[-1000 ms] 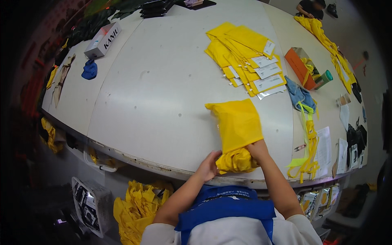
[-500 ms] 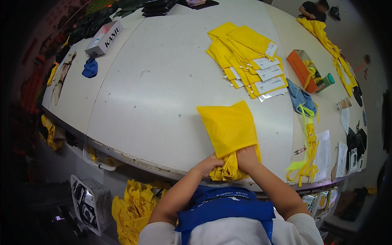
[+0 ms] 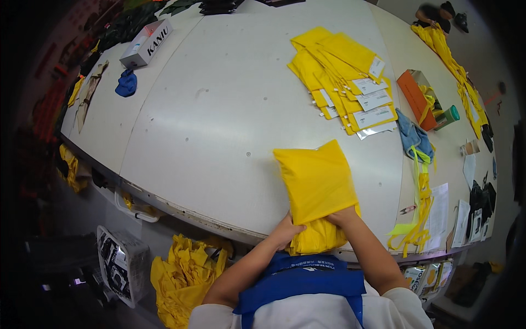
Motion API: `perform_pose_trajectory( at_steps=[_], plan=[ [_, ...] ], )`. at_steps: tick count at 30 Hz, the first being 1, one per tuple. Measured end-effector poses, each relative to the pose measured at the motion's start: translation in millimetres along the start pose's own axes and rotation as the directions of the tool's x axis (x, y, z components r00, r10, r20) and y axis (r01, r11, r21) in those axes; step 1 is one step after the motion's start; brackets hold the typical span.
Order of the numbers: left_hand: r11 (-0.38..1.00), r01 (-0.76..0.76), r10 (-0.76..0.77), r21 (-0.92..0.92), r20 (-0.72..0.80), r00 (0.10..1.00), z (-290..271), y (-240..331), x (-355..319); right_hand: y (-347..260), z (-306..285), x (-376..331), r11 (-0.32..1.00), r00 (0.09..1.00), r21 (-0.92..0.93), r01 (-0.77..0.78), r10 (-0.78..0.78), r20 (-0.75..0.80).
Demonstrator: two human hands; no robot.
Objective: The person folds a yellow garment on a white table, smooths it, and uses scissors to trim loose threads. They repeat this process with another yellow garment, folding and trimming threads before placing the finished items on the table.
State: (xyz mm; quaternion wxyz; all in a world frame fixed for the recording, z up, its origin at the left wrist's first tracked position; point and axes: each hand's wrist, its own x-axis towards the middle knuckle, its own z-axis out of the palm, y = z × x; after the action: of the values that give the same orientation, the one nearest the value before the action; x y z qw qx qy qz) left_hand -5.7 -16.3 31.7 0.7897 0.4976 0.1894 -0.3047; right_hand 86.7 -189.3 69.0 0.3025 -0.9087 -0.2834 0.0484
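Observation:
At the near table edge lies a square yellow fabric pouch (image 3: 318, 183), its opening toward me. Folded yellow fabric (image 3: 318, 236) bulges out of that opening and hangs over the edge. My left hand (image 3: 286, 230) grips the pouch's left side by the opening, with the thumb over the fabric. At the right side, my right hand (image 3: 341, 215) reaches under the pouch's upper layer; its fingers are hidden inside. Beyond the pouch, several flat yellow packets (image 3: 342, 71) with white labels lie in a fanned pile.
To the right are an orange box (image 3: 415, 98), a green-lidded canister (image 3: 446, 117), a blue denim piece (image 3: 412, 137), yellow straps (image 3: 419, 214) and papers (image 3: 436, 216). Far left stand a grey box (image 3: 146, 45) and a blue cloth (image 3: 126, 83). Yellow fabric (image 3: 183, 279) is heaped below the edge.
The fabric at the opening looks fuller and smoother than before. My right hand sits a little less deep, and my left hand has shifted slightly. The whole view has turned a little.

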Motion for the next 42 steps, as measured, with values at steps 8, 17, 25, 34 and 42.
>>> perform_pose_trajectory(
  at_steps=[8,17,25,34,42],
  plan=[
    [0.97,0.157,-0.129,-0.186,0.153,0.98,1,1,8,3,33,7,0.91,0.99,-0.39,-0.138,0.136,-0.033],
    [0.634,-0.236,0.504,0.736,-0.163,0.848,2,9,-6,9,50,54,0.959,0.992,-0.253,-0.124,0.123,-0.021],
    [-0.381,-0.461,0.452,0.802,0.596,0.664,72,54,33,-7,48,29,0.973,0.996,-0.214,-0.082,0.084,-0.001],
    [-0.222,-0.616,0.388,0.756,0.648,0.656,110,52,72,-5,22,-12,0.989,0.996,-0.122,-0.084,0.087,0.014],
    [-0.193,-0.436,0.553,0.879,0.464,0.692,74,60,5,40,10,20,0.987,0.986,-0.054,-0.154,0.15,-0.066]
  ],
)
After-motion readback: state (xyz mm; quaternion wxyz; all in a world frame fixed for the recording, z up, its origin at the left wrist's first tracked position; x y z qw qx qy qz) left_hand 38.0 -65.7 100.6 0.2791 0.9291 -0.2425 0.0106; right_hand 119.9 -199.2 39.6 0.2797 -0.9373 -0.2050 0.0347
